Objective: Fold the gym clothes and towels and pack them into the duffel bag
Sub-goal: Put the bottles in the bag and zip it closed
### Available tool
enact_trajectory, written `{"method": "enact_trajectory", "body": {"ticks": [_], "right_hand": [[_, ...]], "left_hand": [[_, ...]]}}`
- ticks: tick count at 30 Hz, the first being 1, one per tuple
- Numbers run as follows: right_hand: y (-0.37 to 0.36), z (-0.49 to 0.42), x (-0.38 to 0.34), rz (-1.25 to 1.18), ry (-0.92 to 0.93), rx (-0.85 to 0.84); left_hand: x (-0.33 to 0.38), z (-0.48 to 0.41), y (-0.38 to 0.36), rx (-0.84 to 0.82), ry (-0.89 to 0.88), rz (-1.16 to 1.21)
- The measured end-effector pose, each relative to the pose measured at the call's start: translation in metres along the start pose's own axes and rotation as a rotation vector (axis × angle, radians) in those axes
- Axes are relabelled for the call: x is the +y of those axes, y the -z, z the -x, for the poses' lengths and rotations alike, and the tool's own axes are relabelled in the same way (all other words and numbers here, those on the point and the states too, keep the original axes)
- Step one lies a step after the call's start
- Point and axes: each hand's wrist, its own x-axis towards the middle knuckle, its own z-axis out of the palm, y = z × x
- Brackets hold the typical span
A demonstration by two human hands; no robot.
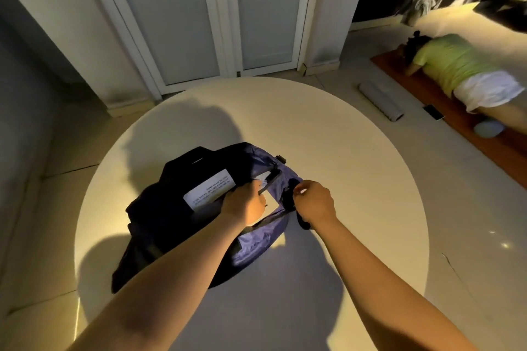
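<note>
**One bag open, packing judged near its end**

Found near centre of round table (313, 128), a little toward 9 o'clock: dark duffel bag (159, 216), mouth open at its 3 o'clock end, purple lining (256, 242) exposed. Noted inside mouth: pale item (271, 200), possibly a folded towel; cannot tell for certain. Noted on bag's dark side, at 10 o'clock from left hand: white label (211, 189).

Left hand (245, 205) in the mouth, fingers curled round a dark strip (269, 181); strap or zip edge, cannot tell. Right hand (316, 202) at 3 o'clock rim of mouth, thumb and fingertips pinching dark cloth (291, 194); garment or part of bag, cannot tell.

Spotted outside bag: no other garment or towel. Judged done: folding, and most of the loading. Judged left: seating of dark cloth if a garment, then closing of mouth. Contents deeper in bag hidden; count of packed items not verifiable.
</note>
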Motion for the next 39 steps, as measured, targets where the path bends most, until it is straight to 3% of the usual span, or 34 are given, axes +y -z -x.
{"method": "enact_trajectory", "body": {"ticks": [2, 5, 8, 11, 15, 22, 26, 34, 39], "right_hand": [[0.005, -0.009, -0.003, 0.074, 0.043, 0.098], [0.001, -0.026, -0.008, 0.068, 0.151, 0.149], [-0.022, -0.049, -0.003, 0.03, 0.181, -0.041], [-0.043, -0.052, 0.002, -0.064, 0.09, -0.171], [-0.061, -0.052, 0.011, -0.147, 0.044, -0.094], [-0.084, -0.058, 0.008, -0.246, 0.04, 0.114], [-0.087, -0.053, 0.003, -0.352, -0.012, 0.145], [-0.088, -0.055, -0.005, -0.325, -0.121, 0.078], [-0.083, -0.05, -0.026, -0.259, -0.16, 0.15]], "left_hand": [[0.004, -0.002, 0.002, -0.04, -0.021, 0.04], [0.008, -0.017, 0.0, -0.03, -0.102, -0.093], [0.013, -0.038, -0.005, 0.075, -0.225, -0.035], [0.018, -0.048, 0.0, 0.027, -0.072, 0.167], [0.008, -0.07, 0.004, -0.029, 0.02, 0.181], [0.016, -0.094, 0.001, -0.246, -0.004, 0.059], [0.01, -0.104, -0.004, -0.309, 0.012, 0.07], [0.013, -0.099, 0.0, -0.199, 0.066, 0.214], [0.017, -0.087, 0.011, -0.04, 0.195, 0.368]]}}
